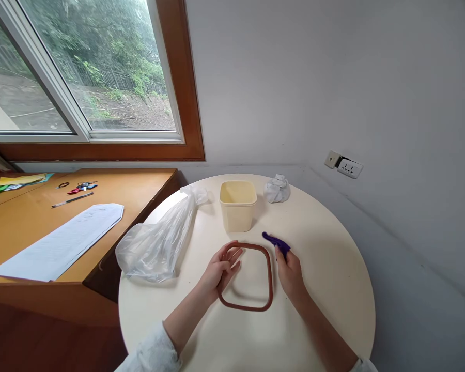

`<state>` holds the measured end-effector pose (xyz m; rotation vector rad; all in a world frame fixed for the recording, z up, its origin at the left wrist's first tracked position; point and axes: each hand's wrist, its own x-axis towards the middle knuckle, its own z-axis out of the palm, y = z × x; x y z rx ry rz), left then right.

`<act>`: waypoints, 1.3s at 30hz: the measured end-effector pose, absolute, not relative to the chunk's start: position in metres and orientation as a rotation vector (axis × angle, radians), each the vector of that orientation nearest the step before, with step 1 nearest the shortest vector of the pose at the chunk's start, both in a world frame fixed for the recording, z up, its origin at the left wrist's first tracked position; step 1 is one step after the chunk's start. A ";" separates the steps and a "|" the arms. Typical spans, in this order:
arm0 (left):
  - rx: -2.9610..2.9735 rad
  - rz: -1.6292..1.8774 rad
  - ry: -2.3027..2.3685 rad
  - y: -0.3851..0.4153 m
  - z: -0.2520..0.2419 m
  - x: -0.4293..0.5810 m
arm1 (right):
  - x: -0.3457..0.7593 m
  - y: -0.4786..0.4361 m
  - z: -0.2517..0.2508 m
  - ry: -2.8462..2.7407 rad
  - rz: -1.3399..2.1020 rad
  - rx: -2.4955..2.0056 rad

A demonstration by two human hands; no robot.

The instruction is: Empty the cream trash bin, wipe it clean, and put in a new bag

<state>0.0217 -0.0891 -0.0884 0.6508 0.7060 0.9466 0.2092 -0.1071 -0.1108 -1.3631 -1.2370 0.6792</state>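
My left hand [221, 268] is closed on the left side of a brown, rounded-square frame [270, 274], holding it tilted above the round table. The frame's middle is open, and the tabletop shows through it. To its right, my right hand [291, 271] grips a bunched purple cloth [277, 242], part of which sticks out to the upper left. Frame and cloth are apart. Just beyond both hands stands an upright cream plastic bin [238, 218] with an open top.
A clear plastic bag [163, 243] lies on the left of the round white table [333, 289]. A knotted white bag [277, 189] sits behind at right. The wooden desk [139, 194] at left bears papers [62, 243], a pen [73, 199] and keys [84, 187].
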 end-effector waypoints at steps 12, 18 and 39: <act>0.414 0.881 0.451 -0.090 -0.090 0.041 | 0.171 -0.110 -0.109 -2.022 0.393 -1.574; 0.338 0.873 0.461 -0.093 -0.078 0.040 | 0.163 -0.106 -0.111 -2.028 0.419 -1.597; 0.181 1.015 0.756 -0.083 -0.083 0.044 | 0.124 -0.113 -0.098 -1.705 0.785 -1.359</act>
